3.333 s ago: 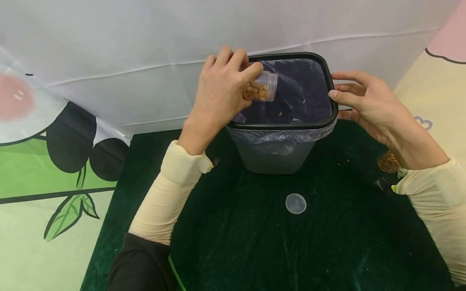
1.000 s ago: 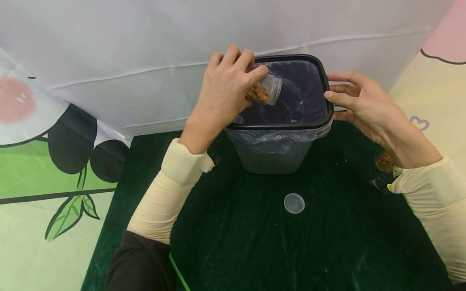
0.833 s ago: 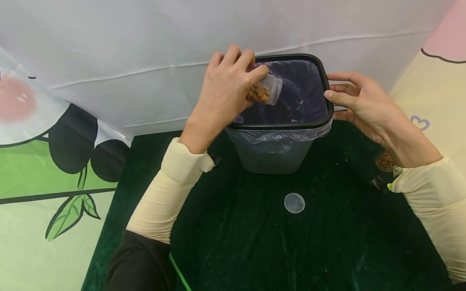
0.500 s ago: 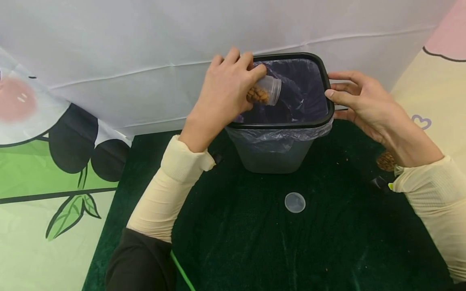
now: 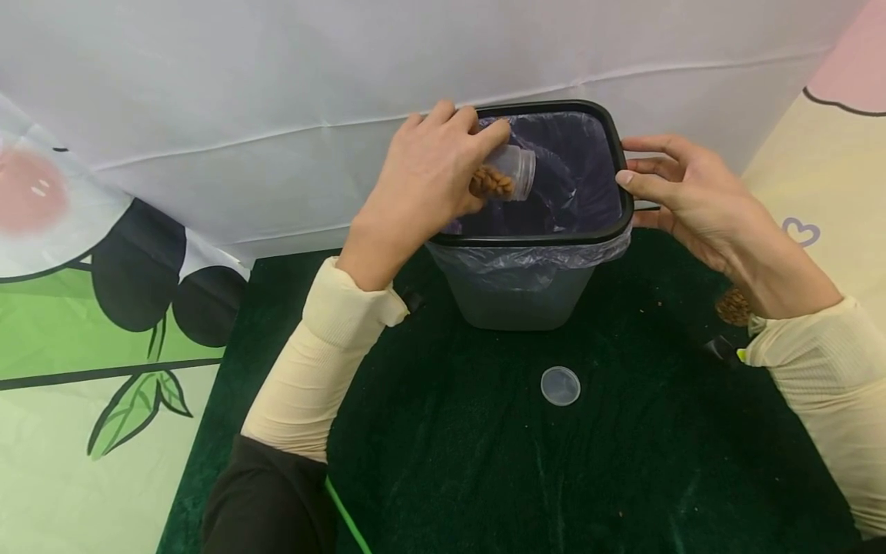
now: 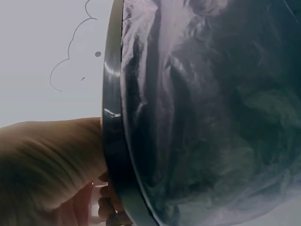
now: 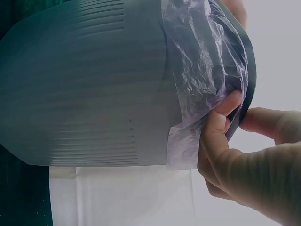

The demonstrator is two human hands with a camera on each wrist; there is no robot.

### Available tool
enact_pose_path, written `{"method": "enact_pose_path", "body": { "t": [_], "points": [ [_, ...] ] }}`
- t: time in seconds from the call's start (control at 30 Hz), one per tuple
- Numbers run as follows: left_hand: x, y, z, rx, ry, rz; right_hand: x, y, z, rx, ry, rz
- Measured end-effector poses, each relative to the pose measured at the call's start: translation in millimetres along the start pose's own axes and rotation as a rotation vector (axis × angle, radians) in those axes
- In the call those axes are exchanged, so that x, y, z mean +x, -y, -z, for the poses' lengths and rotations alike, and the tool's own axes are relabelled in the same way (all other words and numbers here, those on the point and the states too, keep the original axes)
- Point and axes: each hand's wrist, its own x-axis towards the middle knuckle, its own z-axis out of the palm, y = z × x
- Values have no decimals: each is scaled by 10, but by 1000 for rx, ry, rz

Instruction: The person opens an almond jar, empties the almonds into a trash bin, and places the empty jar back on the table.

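My left hand [image 5: 429, 173] grips a clear plastic jar [image 5: 519, 169] from above, lying nearly on its side over the bin with its uncapped mouth to the right. Small brown nuggets [image 5: 491, 183] fill its lower side; the left hand covers the jar's base. Below stands a grey trash bin [image 5: 515, 300] with a black rim [image 5: 533, 241] and a thin purple liner [image 5: 574, 169] folded over it. My right hand [image 5: 699, 196] pinches the bin's right rim, thumb on top, other fingers outside. In the right wrist view its fingers [image 7: 221, 125] press the liner's overhang [image 7: 202, 61].
A round clear lid [image 5: 561, 385] lies on the dark green cloth [image 5: 450, 431] in front of the bin. Beside the right wrist sits a round brown thing [image 5: 734, 308], partly hidden by the arm. A white fabric backdrop [image 5: 277, 92] rises close behind the bin.
The left hand and jar have shifted slightly right, and the nuggets now lie further back from its mouth. A nugget seen earlier below the mouth is gone. The right hand still holds the rim.
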Motion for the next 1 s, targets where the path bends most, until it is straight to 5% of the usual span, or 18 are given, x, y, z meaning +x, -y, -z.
{"method": "enact_pose_path", "body": {
  "t": [1.0],
  "points": [
    [-35,35,-20,24,36,-13,58,-32,-39,-10,3,3]
  ]
}}
